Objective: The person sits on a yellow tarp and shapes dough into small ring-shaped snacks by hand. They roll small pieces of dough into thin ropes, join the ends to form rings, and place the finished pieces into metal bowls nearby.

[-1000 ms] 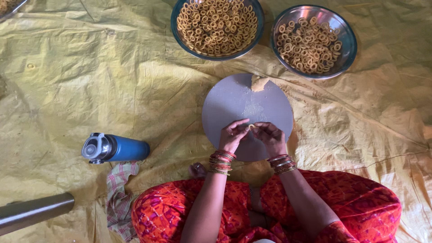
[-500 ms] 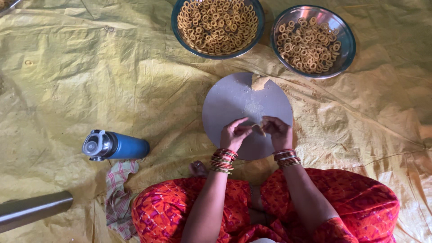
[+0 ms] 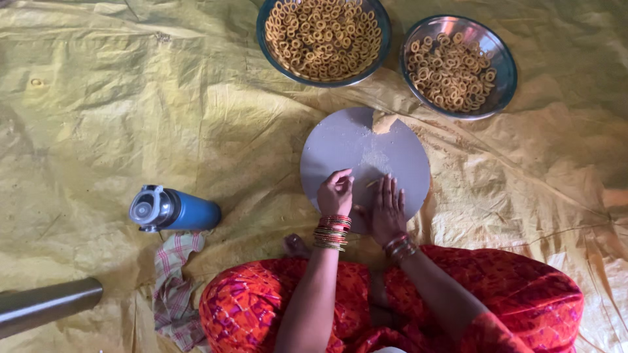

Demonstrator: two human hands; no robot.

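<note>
A: Dough strip (image 3: 371,182) is lying on the round grey board (image 3: 340,147), just beside the right hand (image 3: 387,209). A moment ago both hands were pinching it.

B: So now the right hand is pressing flat, fingers (image 3: 391,189) spread open, rolling it?

A: Seemingly. The left hand (image 3: 335,193) is resting curled, gripping nothing. Beyond the board, two bowls of rings (image 3: 323,38) are filling up.
</note>
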